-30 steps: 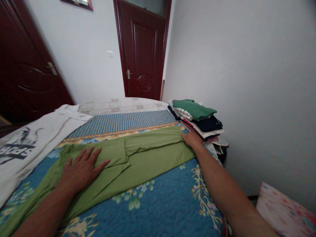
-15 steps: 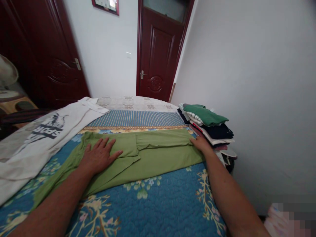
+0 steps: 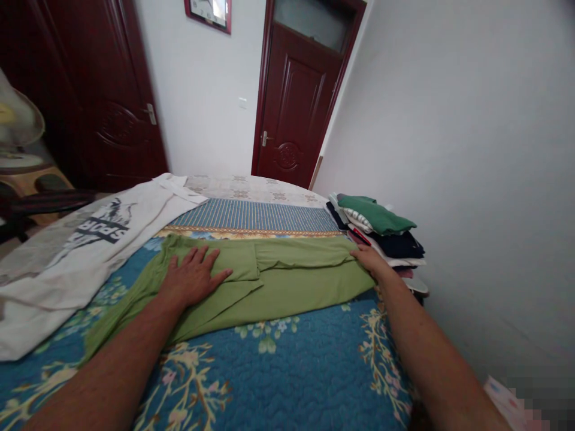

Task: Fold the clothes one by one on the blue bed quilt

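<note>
Green trousers (image 3: 296, 287) lie lengthwise across a blue floral quilt (image 3: 287, 365), with one leg layered over the other. My left hand (image 3: 193, 278) rests flat on their waist end at the left, fingers spread. At the far right end, my right hand (image 3: 369, 261) has its fingers closed on the trouser hem. A white long-sleeved shirt (image 3: 144, 218) with a dark print is spread out to the left of the trousers.
Just beyond my right hand, a stack of folded clothes (image 3: 399, 244) stands by the wall, a green garment (image 3: 380, 215) on top. A fan (image 3: 20, 117) and a stool (image 3: 36, 179) are at the far left. Two dark red doors (image 3: 294, 102) stand behind the bed.
The view has shifted slightly, so the scene sits a little further right. Both hands keep their places on the trousers, which look nearly the same.
</note>
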Motion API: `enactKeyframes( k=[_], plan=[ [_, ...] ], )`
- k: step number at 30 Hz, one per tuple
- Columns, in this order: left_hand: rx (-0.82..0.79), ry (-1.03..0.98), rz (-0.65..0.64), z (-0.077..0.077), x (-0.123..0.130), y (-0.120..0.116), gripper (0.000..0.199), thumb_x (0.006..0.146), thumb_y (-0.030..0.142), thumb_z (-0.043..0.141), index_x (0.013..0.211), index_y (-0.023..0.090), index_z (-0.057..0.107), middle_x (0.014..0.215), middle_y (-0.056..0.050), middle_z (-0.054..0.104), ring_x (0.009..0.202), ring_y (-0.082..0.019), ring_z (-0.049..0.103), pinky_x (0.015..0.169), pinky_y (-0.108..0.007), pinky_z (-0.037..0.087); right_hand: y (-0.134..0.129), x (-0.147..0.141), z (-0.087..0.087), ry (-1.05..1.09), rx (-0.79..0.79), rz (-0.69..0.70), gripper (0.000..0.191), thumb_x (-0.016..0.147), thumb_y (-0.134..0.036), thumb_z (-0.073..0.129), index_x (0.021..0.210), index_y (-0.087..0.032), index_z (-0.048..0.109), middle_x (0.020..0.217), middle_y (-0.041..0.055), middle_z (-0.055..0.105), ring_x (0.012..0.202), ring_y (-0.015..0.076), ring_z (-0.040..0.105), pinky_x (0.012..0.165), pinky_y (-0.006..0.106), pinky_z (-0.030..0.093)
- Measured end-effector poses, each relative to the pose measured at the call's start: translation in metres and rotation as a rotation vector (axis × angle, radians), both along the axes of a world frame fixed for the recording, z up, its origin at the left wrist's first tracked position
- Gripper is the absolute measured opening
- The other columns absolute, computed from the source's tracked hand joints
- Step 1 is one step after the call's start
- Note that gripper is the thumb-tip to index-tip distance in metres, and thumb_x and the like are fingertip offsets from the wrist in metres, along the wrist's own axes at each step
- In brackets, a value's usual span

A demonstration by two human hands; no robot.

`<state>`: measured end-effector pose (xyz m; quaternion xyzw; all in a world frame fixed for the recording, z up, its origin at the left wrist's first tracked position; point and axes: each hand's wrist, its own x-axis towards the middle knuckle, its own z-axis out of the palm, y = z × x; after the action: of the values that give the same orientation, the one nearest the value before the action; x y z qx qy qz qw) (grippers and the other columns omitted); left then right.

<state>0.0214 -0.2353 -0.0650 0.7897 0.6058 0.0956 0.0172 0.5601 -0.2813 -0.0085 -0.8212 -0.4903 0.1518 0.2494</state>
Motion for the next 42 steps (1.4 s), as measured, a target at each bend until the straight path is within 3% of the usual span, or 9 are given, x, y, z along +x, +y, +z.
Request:
enactKeyframes(
  k=[4,7,12,16,24,31,37,40,42],
  plan=[
    [0.005,-0.016,-0.007,0.0,0.001,-0.001,0.089,0.097,0.078,0.037,0.165,0.022,0.049,0.176,-0.018,0.034,0.162,-0.046,0.026,0.124,-0.077,0.014,0.003,-0.038,0.031,-0.272,0.035,0.114,0.031,0.097,-0.026,0.058,0.12,-0.015,0.076,0.12,0.0152,0.078,0.109,0.0261,0.072,0.095,0.03,0.051],
    [0.002,-0.018,-0.007,0.002,0.001,-0.002,0.091,0.097,0.079,0.035,0.165,0.02,0.048,0.176,-0.019,0.034,0.162,-0.047,0.026,0.123,-0.077,0.015,0.004,-0.088,0.041,-0.412,0.064,0.221,0.031,0.098,-0.028,0.054,0.122,-0.017,0.072,0.122,0.0146,0.077,0.111,0.0265,0.07,0.095,0.03,0.049],
    [-0.006,0.003,-0.008,0.002,0.002,-0.003,0.092,0.098,0.08,0.031,0.165,0.019,0.048,0.176,-0.02,0.032,0.162,-0.046,0.025,0.123,-0.077,0.016,0.006,-0.183,0.008,-0.469,0.017,0.387,0.026,0.098,-0.027,0.053,0.117,-0.018,0.069,0.11,0.0127,0.08,0.1,0.0256,0.073,0.082,0.029,0.05],
    [0.01,0.003,-0.003,-0.001,0.0,-0.002,0.092,0.097,0.081,0.031,0.165,0.02,0.047,0.176,-0.019,0.033,0.162,-0.045,0.026,0.124,-0.077,0.016,0.006,-0.225,-0.02,-0.531,-0.022,0.329,0.029,0.097,-0.025,0.056,0.122,-0.015,0.068,0.111,0.017,0.079,0.099,0.0274,0.076,0.083,0.032,0.052],
    [-0.002,0.03,0.002,0.0,0.002,-0.002,0.092,0.098,0.08,0.032,0.166,0.02,0.045,0.177,-0.018,0.031,0.162,-0.045,0.027,0.122,-0.079,0.019,0.002,-0.229,-0.009,-0.457,-0.026,0.294,0.027,0.101,-0.027,0.055,0.122,-0.015,0.068,0.114,0.018,0.079,0.107,0.0291,0.075,0.089,0.034,0.05],
    [0.017,0.023,0.002,-0.001,0.002,-0.002,0.088,0.098,0.079,0.035,0.165,0.022,0.047,0.176,-0.018,0.034,0.161,-0.046,0.028,0.123,-0.078,0.019,0.001,-0.244,-0.023,-0.407,0.062,0.371,0.026,0.103,-0.033,0.058,0.113,-0.015,0.073,0.112,0.017,0.079,0.107,0.0273,0.073,0.091,0.032,0.048],
    [0.042,0.028,-0.005,0.002,0.001,-0.004,0.082,0.1,0.074,0.041,0.163,0.022,0.05,0.174,-0.019,0.038,0.16,-0.046,0.032,0.122,-0.078,0.022,-0.003,-0.227,-0.02,-0.251,0.138,0.547,0.04,0.109,-0.038,0.048,0.095,-0.016,0.078,0.095,0.0112,0.08,0.093,0.0225,0.072,0.084,0.029,0.048],
    [0.131,0.006,-0.062,0.009,0.006,-0.008,0.071,0.104,0.06,0.047,0.163,0.022,0.049,0.174,-0.019,0.038,0.159,-0.045,0.034,0.124,-0.077,0.022,-0.001,-0.207,-0.017,-0.188,0.283,0.538,0.045,0.112,-0.032,0.036,0.107,-0.018,0.078,0.099,0.0089,0.08,0.096,0.0209,0.072,0.09,0.029,0.049],
    [0.205,-0.021,-0.201,0.017,0.019,-0.016,0.062,0.106,0.047,0.047,0.164,0.024,0.047,0.175,-0.016,0.037,0.161,-0.04,0.033,0.127,-0.071,0.022,0.002,-0.193,-0.019,-0.253,0.404,0.482,0.042,0.11,-0.03,0.037,0.121,-0.016,0.076,0.115,0.0116,0.078,0.11,0.0226,0.07,0.102,0.032,0.048]
  ],
)
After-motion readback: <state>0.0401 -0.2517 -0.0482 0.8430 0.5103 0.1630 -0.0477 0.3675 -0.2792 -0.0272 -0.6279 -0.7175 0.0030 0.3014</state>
